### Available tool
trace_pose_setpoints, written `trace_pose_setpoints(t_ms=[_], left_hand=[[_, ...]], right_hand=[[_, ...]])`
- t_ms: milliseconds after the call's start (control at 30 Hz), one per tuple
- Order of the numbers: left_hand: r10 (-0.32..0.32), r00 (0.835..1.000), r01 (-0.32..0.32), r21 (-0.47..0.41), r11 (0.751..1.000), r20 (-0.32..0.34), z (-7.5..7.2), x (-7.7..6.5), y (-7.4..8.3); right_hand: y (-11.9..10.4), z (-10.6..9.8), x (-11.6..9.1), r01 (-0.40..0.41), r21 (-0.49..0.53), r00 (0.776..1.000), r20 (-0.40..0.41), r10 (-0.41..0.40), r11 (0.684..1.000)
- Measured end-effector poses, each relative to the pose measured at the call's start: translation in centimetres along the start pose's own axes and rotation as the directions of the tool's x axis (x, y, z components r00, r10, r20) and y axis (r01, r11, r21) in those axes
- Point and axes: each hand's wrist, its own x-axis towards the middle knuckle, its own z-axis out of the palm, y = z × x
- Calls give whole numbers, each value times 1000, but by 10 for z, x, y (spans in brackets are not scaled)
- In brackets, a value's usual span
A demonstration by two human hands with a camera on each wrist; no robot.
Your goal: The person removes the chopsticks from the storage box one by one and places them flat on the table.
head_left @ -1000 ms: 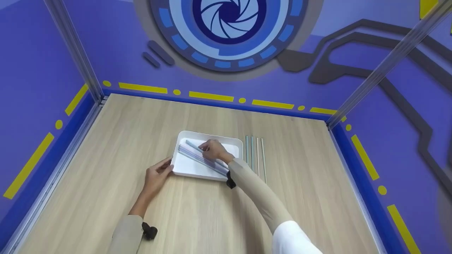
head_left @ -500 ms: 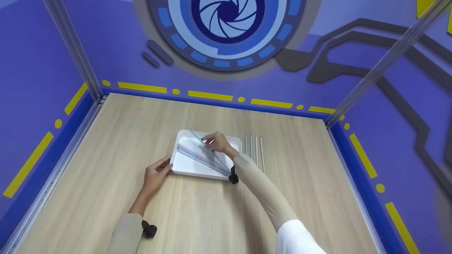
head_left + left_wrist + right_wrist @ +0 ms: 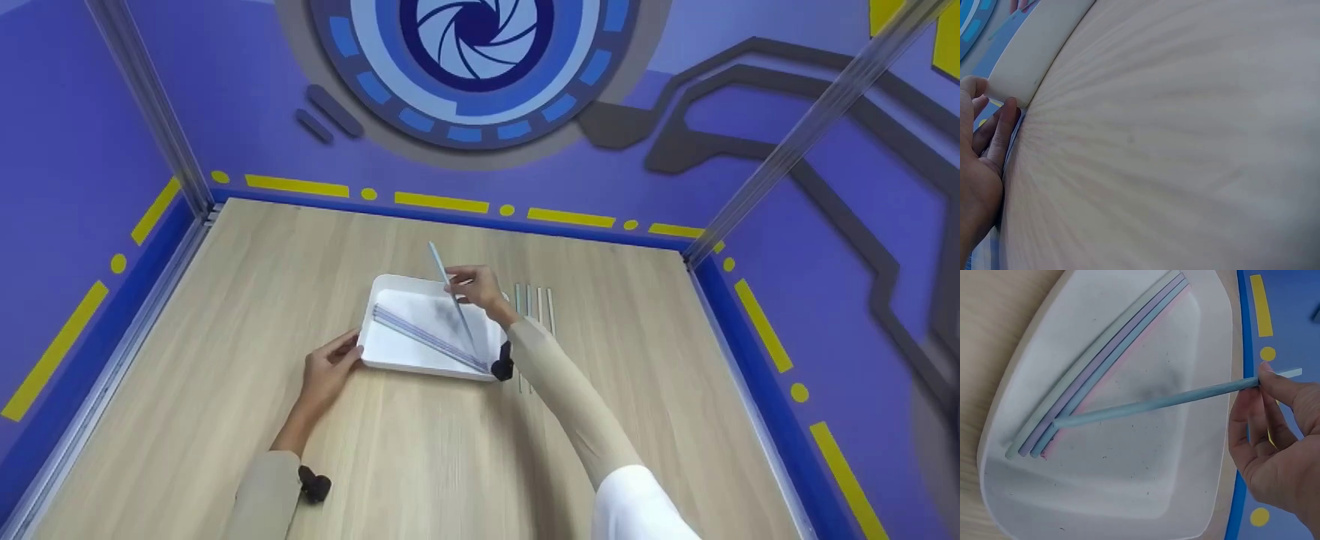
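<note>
"Stick (image 3: 1157,404), the blue one: where is it?"

"Around the middle of the head view, pinched between thumb and fingers of the right hand (image 3: 478,286). It slants over the tray (image 3: 397,349), one end above the upper rim, the other down toward the tray's lower right."

"And the left hand (image 3: 328,369)?"

"Left of centre, gripping the tray's left end with thumb and fingers, by the lower corner."

"What lies inside?"

"Four more in a bundle (image 3: 1098,360), running from upper left to lower right in the head view: pale green, purple, blue and pink, side by side. The held one's low end crosses over them in the right wrist view; I can't tell whether it touches."

"Farther out?"

"Just right of the tray, a row (image 3: 539,304) of four, near parallel, partly behind the right sleeve (image 3: 570,397). All that sits on a pale wood worktop (image 3: 420,450), with a blue-purple wall (image 3: 247,112) across the top of the frame."
</note>
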Motion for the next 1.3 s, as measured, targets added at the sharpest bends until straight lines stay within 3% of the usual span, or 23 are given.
trace_pose_setpoints(t_ms=[300,400,567,833,1000,1300], left_hand=[[-10,1000,9,59,998,8,-3,1,1],[-18,1000,17,35,999,10,-2,1,1],[-21,1000,21,-4,1000,16,-2,-1,0],[-18,1000,18,20,1000,10,-3,-1,1],[-5,1000,5,-8,1000,12,-2,-1,2],[-65,997,65,1,998,42,-3,-6,20]], right_hand=[[0,-32,-7,-160,134,982,-79,171,978],[1,-43,-11,-186,158,975,-95,202,970],[5,-60,-19,-206,183,964,-130,231,961],[11,-89,-28,-235,212,946,-173,273,949],[17,-109,-35,-253,206,939,-181,291,945],[32,-144,-51,-267,233,941,-145,304,935]])
